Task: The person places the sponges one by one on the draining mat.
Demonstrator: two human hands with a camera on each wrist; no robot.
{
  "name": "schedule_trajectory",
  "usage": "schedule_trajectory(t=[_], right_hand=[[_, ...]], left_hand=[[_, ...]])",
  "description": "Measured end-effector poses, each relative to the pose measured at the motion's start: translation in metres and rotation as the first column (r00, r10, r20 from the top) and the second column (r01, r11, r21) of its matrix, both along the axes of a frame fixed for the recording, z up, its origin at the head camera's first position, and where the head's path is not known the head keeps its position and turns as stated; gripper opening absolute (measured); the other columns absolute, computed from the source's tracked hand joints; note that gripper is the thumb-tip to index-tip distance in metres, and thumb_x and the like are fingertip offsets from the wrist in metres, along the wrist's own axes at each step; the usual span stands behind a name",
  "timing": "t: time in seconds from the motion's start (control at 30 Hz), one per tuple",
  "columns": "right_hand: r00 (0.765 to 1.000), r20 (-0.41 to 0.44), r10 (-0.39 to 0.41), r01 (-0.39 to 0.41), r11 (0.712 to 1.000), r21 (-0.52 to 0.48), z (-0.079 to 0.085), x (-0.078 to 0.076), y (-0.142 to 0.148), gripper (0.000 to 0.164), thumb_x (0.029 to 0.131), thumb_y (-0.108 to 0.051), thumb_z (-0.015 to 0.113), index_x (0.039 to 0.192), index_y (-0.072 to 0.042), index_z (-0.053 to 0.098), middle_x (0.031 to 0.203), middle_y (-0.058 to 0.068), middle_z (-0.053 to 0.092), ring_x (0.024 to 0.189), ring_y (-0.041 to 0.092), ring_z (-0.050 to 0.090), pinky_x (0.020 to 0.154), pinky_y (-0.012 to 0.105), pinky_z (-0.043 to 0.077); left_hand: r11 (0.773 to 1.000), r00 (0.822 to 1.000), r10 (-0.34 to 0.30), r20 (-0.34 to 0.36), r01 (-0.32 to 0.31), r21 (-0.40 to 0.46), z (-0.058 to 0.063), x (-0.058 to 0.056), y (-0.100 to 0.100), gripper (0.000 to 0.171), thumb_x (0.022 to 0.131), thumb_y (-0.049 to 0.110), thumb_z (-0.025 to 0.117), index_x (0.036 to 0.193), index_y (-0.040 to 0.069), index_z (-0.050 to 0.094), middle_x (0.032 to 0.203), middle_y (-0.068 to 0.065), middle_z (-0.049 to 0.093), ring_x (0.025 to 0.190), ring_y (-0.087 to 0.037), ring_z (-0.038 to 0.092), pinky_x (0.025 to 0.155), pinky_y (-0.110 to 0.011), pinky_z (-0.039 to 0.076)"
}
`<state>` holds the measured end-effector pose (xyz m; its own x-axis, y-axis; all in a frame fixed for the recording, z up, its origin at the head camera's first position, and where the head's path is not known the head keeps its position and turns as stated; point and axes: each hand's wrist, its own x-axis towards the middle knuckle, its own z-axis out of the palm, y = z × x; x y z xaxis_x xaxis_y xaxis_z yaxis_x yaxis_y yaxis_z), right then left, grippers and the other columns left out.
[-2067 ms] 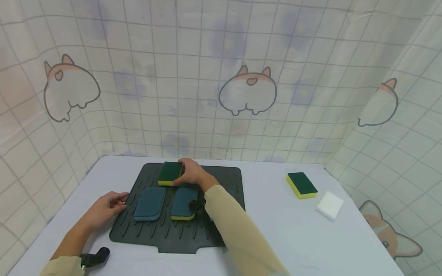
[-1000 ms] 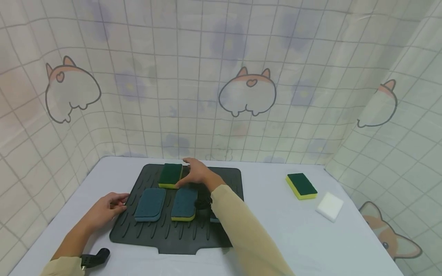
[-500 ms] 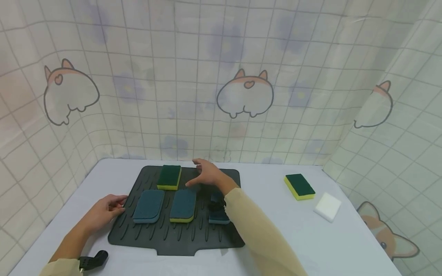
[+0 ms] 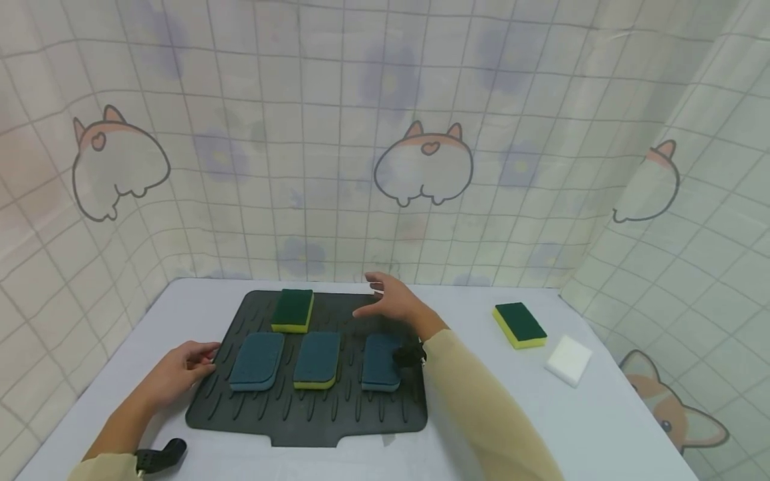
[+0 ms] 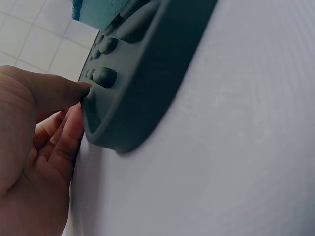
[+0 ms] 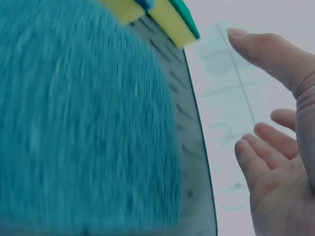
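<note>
My left hand [image 4: 180,374] is at the left edge of a dark grey ridged drying mat [image 4: 303,417]; in the left wrist view its thumb lies on the rim [image 5: 110,113], fingers against the outer side. Spread and holding nothing, my right hand [image 4: 400,307] hovers over the mat's back right corner. A green-and-yellow sponge [image 4: 293,308] lies at the back left of the mat. In front of it are a blue sponge [image 4: 257,361], a blue-and-yellow sponge [image 4: 317,357] and another blue sponge [image 4: 380,364], the last partly covered by the right wrist's camera.
Toward the right side of the white table [image 4: 481,401] lie a second green-and-yellow sponge [image 4: 520,324] and a white sponge block [image 4: 569,361]. A patterned curtain [image 4: 337,220] stands behind the table and along both sides.
My right hand has let go of the green-and-yellow sponge at the back left and moved right, leaving it on the mat. The left hand stays at the mat's edge.
</note>
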<state>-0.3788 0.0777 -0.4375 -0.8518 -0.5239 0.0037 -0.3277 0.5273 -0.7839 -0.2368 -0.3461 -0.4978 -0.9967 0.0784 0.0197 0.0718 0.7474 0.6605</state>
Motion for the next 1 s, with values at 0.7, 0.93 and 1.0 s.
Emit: schedule_trajectory(t=[0.7, 0.93, 1.0], right_hand=[[0.987, -0.076, -0.140, 0.135, 0.989, -0.065, -0.010, 0.010, 0.076, 0.090, 0.071, -0.047, 0.079, 0.145, -0.023, 0.033, 0.149, -0.001, 0.037, 0.134, 0.029, 0.041, 0.104, 0.045, 0.038], [0.973, -0.092, -0.211, 0.204, 0.975, -0.085, -0.011, 0.018, 0.102, 0.091, 0.070, -0.050, 0.078, 0.145, -0.019, 0.035, 0.148, 0.004, 0.039, 0.133, 0.029, 0.042, 0.103, 0.047, 0.039], [0.966, -0.098, -0.238, 0.230, 0.969, -0.089, -0.013, 0.020, 0.109, 0.089, 0.071, -0.050, 0.077, 0.144, -0.019, 0.036, 0.147, 0.004, 0.040, 0.132, 0.029, 0.043, 0.102, 0.046, 0.040]], left_hand=[[1.000, 1.000, -0.013, -0.003, 0.013, 0.001, -0.001, 0.001, 0.001, 0.046, 0.087, 0.009, 0.064, 0.130, -0.004, 0.051, 0.112, -0.014, 0.057, 0.092, -0.018, 0.055, 0.070, -0.022, 0.049], [1.000, 1.000, -0.015, -0.006, 0.015, 0.007, 0.001, 0.002, 0.000, 0.047, 0.088, 0.011, 0.064, 0.131, -0.003, 0.051, 0.113, -0.014, 0.056, 0.093, -0.018, 0.055, 0.069, -0.022, 0.049], [1.000, 1.000, -0.025, -0.013, 0.025, 0.004, 0.002, 0.003, 0.000, 0.047, 0.088, 0.011, 0.064, 0.131, -0.003, 0.051, 0.112, -0.014, 0.056, 0.093, -0.018, 0.056, 0.070, -0.022, 0.049]])
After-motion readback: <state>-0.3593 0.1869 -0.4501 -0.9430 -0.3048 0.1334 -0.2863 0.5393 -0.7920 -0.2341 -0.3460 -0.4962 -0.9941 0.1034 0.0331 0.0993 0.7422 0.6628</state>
